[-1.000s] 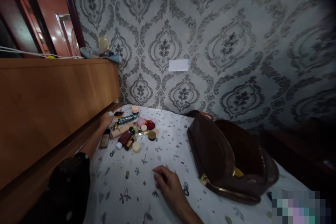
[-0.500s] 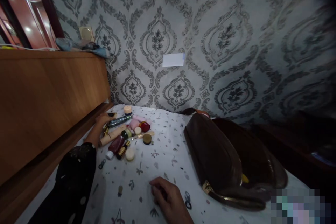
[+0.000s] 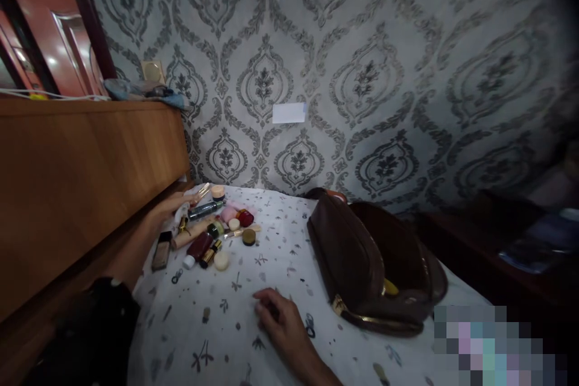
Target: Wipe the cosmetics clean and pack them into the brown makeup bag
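Observation:
My left hand (image 3: 180, 201) reaches past the near end of a loose group of cosmetics, its fingertips closed on a slim, shiny gold-toned item (image 3: 203, 191) whose kind I cannot make out. Close by lie a dark tube (image 3: 203, 210), a peach jar with a dark base (image 3: 218, 192) and a white item (image 3: 181, 214) partly under the hand. A rectangular compact (image 3: 161, 250) rests below my wrist. My right hand (image 3: 279, 321) hovers low over or rests on the patterned sheet (image 3: 244, 338), fingers loosely bent and apart, with nothing in it.
An unzipped dark brown bag (image 3: 348, 265) stands at right, something yellow (image 3: 390, 287) inside. Nearer the middle are a maroon bottle (image 3: 199, 249), gold-black tube (image 3: 210, 254), cream jar (image 3: 221, 261), gold-lidded jar (image 3: 248, 237) and red jar (image 3: 245, 218). A wooden panel (image 3: 90, 181) borders the left.
My left hand has shifted slightly, and the gold-toned item at its fingertips has tipped up and away. The compact, hidden by my arm before, now shows. The view has turned slightly right.

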Available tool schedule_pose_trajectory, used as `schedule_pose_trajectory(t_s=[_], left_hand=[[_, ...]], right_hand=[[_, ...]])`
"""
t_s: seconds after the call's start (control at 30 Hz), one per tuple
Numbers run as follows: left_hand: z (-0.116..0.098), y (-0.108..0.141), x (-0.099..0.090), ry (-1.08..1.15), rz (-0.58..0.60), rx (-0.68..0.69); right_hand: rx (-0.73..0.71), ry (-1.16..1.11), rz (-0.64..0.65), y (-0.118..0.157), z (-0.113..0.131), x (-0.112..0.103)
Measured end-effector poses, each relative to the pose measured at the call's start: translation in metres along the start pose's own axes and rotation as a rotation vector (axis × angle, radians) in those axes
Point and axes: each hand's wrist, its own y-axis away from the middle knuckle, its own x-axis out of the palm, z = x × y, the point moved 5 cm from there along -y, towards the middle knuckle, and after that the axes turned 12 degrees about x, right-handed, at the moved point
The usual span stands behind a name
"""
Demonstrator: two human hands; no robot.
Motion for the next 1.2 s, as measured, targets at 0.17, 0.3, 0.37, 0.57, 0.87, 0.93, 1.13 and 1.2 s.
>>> schedule_pose_trajectory(t_s=[0.17, 0.3, 0.37, 0.57, 0.87, 0.93, 1.13, 1.2], left_hand=[[-0.046, 0.099, 0.060, 0.225, 0.397, 0.114], [-0.063, 0.183, 0.113, 0.166, 0.698, 0.360], [-0.056, 0.208, 0.124, -0.013, 0.643, 0.467], [-0.042, 0.244, 0.115, -0.155, 0.491, 0.491], [-0.049, 0.250, 0.105, -0.215, 0.201, 0.477], [-0.052, 0.242, 0.106, -0.206, 0.143, 0.471], [-0.063, 0.220, 0.123, -0.231, 0.206, 0.507], [-0.065, 0.221, 0.125, -0.234, 0.234, 0.539]], right_hand=[[-0.023, -0.035, -0.105, 0.001, 0.005, -0.013], [-0.127, 0.131, -0.007, 0.011, 0.003, -0.014], [-0.166, 0.258, 0.030, 0.018, -0.002, -0.013], [-0.277, 0.444, 0.059, 0.029, -0.007, -0.009], [-0.258, 0.426, 0.101, 0.030, 0.002, -0.007], [-0.261, 0.420, 0.100, 0.030, 0.003, -0.007], [-0.258, 0.434, 0.071, 0.031, 0.002, -0.007], [-0.259, 0.438, 0.061, 0.032, 0.003, -0.007]])
